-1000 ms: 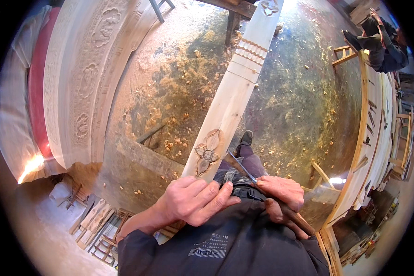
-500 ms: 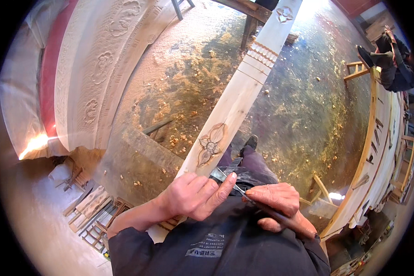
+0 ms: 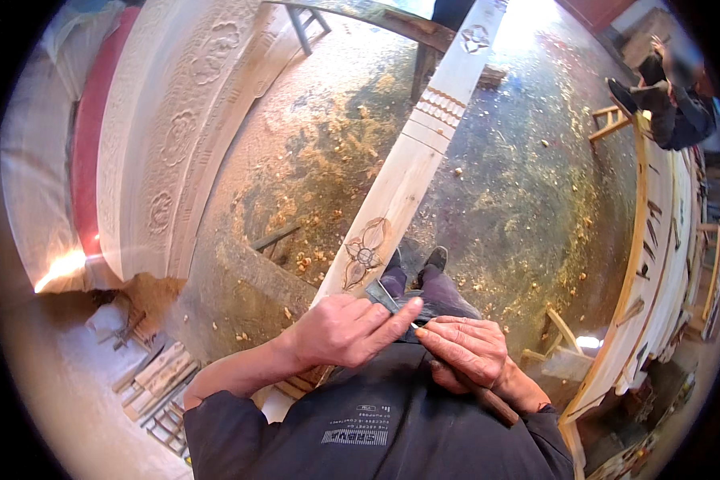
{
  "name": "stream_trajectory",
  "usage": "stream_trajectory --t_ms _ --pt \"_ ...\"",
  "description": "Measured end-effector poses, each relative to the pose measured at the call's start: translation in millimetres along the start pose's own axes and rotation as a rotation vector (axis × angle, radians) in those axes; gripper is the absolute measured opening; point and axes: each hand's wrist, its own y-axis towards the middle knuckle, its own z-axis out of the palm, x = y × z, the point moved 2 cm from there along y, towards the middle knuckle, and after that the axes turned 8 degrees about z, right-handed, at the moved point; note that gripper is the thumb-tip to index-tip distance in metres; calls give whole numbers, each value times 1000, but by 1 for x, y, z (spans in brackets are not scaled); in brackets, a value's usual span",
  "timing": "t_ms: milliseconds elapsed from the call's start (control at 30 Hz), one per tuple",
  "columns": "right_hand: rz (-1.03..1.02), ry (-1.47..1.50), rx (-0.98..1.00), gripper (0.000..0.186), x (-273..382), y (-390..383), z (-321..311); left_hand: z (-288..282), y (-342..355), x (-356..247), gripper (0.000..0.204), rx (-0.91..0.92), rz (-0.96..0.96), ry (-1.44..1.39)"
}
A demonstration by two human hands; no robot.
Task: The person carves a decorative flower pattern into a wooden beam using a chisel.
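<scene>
In front of my dark shirt, my right hand (image 3: 466,352) is closed round a carving chisel with a wooden handle (image 3: 492,402). The handle slants out below the palm, and the short bright tip points toward my left hand (image 3: 346,330). My left fingers are curled round a flat grey slab (image 3: 384,295), its lower part hidden by the hand. The left index finger stretches out beside the chisel tip. Just beyond that hand, a long pale wooden board (image 3: 404,180) runs away from me, carved with a flower (image 3: 364,254) and a ridged band (image 3: 440,108).
A large carved panel (image 3: 172,136) stands at the left. Wood shavings (image 3: 304,262) litter the floor. Along the right runs a bench (image 3: 616,352) bearing several tools; a person (image 3: 676,112) sits beyond it. Wooden pieces (image 3: 164,368) lie at the lower left.
The chisel has turned and its handle now shows lower, below my right palm. My right hand has shifted slightly left. The grey slab shows more plainly, and the whole view has moved a little.
</scene>
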Motion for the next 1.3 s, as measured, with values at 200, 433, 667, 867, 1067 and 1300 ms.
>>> stream_trajectory --t_ms 200,433,667,867,1067,1300 --pt "63 -112 -27 37 17 -4 11 9 1 5 47 -38 85 0" --pt "115 -123 -25 37 20 -7 20 11 -4 4 38 -22 63 13" --pt "175 -50 -29 40 15 -12 20 10 0 3 35 -3 57 21" --pt "356 -25 91 55 49 -14 -31 11 -2 3 34 -21 0 -41" --pt "527 -90 20 47 85 -44 -60 11 2 4 31 -67 -46 -87" --pt "684 -181 -80 40 107 -38 -62 11 5 6 31 -57 -27 -46"
